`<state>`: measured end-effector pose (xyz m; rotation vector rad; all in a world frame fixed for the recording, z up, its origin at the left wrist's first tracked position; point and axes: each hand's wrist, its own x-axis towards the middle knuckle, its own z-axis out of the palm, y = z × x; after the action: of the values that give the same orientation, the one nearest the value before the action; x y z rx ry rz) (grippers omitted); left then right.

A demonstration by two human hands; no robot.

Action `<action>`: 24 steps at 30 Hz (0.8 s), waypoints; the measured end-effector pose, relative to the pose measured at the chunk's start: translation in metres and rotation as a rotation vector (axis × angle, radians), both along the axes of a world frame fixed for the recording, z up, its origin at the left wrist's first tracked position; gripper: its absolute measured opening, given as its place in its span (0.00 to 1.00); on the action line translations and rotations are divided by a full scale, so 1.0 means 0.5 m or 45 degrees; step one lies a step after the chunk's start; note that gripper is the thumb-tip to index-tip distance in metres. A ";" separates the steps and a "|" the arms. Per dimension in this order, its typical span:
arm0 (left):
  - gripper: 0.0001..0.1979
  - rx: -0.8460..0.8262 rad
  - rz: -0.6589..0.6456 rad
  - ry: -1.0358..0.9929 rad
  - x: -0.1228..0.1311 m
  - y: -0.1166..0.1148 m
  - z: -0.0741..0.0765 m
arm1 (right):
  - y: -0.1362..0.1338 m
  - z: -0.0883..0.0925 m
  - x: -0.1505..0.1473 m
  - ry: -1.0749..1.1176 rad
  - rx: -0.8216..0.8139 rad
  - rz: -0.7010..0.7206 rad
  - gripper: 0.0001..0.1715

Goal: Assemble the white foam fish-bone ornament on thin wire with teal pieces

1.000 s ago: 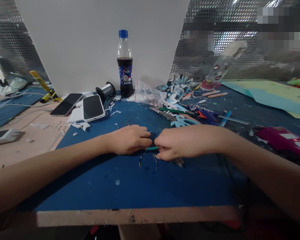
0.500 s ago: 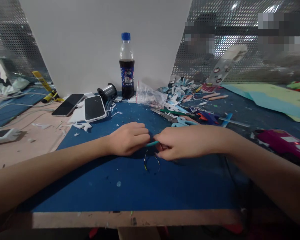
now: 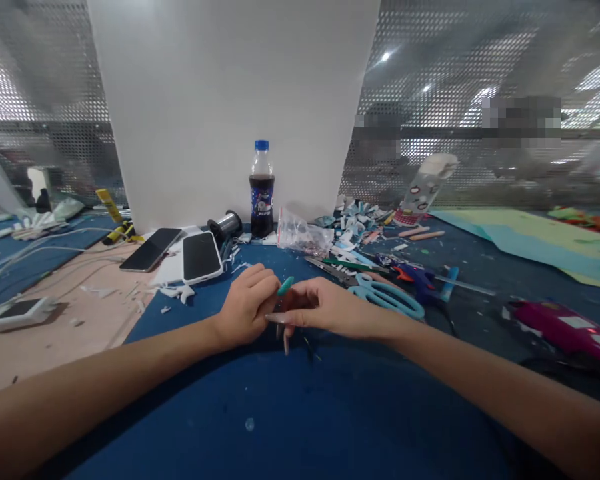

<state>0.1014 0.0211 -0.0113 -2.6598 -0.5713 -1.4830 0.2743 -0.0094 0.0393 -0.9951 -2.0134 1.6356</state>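
My left hand [image 3: 246, 307] and my right hand [image 3: 325, 310] meet over the blue mat [image 3: 290, 400], fingers pinched together. Between them sticks up a small teal piece [image 3: 285, 286], held by the fingertips of both hands. A thin dark wire [image 3: 307, 347] hangs down from the pinch toward the mat. Light blue scissors [image 3: 387, 298] lie just right of my right hand.
A cola bottle [image 3: 262, 190] stands at the back by a white board [image 3: 230, 107]. Two phones [image 3: 201, 255] lie at the left, with a wire spool [image 3: 226, 225] and a clear bag [image 3: 303, 237]. Paper scraps, pens and a glue gun [image 3: 420, 275] clutter the right; a magenta object [image 3: 565, 327] lies far right.
The view has tilted up. Both hands have lifted the teal piece off the mat and turned it upright; the wire loop now dangles narrower beneath them.
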 end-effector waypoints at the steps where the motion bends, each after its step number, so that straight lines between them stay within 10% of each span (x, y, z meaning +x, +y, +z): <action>1: 0.14 -0.044 0.014 -0.043 0.000 0.001 -0.001 | 0.001 -0.007 -0.002 0.055 -0.013 -0.027 0.15; 13: 0.13 -0.232 0.011 -0.140 -0.008 0.019 -0.006 | 0.020 -0.049 0.000 0.391 -0.092 -0.239 0.19; 24: 0.13 -0.390 0.162 -0.324 -0.008 0.037 -0.023 | 0.025 -0.065 0.002 0.674 -0.622 -0.338 0.31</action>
<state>0.0972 0.0394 -0.0226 -2.5928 -1.0433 -1.8411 0.2753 0.0029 0.0068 -0.8124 -1.1199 2.0130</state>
